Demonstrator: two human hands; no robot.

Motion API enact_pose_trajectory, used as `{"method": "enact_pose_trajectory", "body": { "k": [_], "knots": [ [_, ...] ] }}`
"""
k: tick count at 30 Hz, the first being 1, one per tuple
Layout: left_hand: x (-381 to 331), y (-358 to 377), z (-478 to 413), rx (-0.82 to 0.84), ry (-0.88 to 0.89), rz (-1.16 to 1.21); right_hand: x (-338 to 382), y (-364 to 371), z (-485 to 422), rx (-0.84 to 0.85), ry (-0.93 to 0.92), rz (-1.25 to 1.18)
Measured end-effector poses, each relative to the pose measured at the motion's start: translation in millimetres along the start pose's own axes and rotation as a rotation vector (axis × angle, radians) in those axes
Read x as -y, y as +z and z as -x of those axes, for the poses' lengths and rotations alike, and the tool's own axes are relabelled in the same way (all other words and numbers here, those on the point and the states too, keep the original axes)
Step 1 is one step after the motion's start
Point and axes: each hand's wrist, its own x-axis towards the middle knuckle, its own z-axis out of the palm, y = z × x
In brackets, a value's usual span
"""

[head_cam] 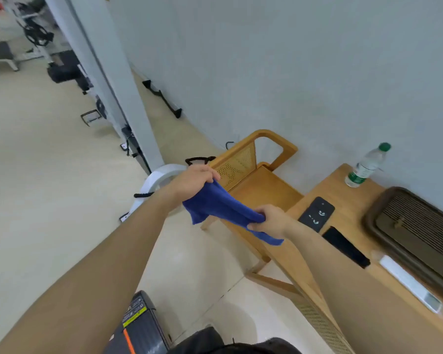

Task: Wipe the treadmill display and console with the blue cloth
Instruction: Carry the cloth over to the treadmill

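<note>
A blue cloth (pixel 221 209) is stretched between both hands in the air above the floor, in front of a wooden chair. My left hand (pixel 193 178) grips its upper end. My right hand (pixel 270 219) grips its lower end, and a corner hangs below that hand. At the bottom edge lies a black machine part (pixel 138 325) with an orange stripe and a yellow label, possibly the treadmill. No display or console is in view.
A wooden chair (pixel 260 180) stands against the grey wall. To its right a wooden table (pixel 343 200) holds a water bottle (pixel 366 166), two dark phones (pixel 316 213), a brown tray (pixel 417 231) and a white bar. Gym machines stand at the far left, past a white pillar (pixel 113 80).
</note>
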Motion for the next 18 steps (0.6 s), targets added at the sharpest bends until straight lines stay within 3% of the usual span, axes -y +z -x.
{"method": "enact_pose_trajectory", "body": {
  "k": [4,9,11,15,18],
  "knots": [
    [66,-67,14,-0.004,-0.09,-0.036,72,32,-66,0.03,0.045,0.31],
    [149,-140,42,-0.129,-0.262,-0.084,170,71,-131,0.023,-0.13,0.554],
    [183,-169,51,-0.23,-0.315,-0.088,209,87,-157,0.078,-0.177,0.552],
    [242,-229,64,-0.604,-0.394,0.01,286,126,-218,0.281,-0.306,0.424],
    [285,-276,71,-0.715,-0.538,0.048,344,156,-267,0.432,-0.398,0.414]
  ]
}}
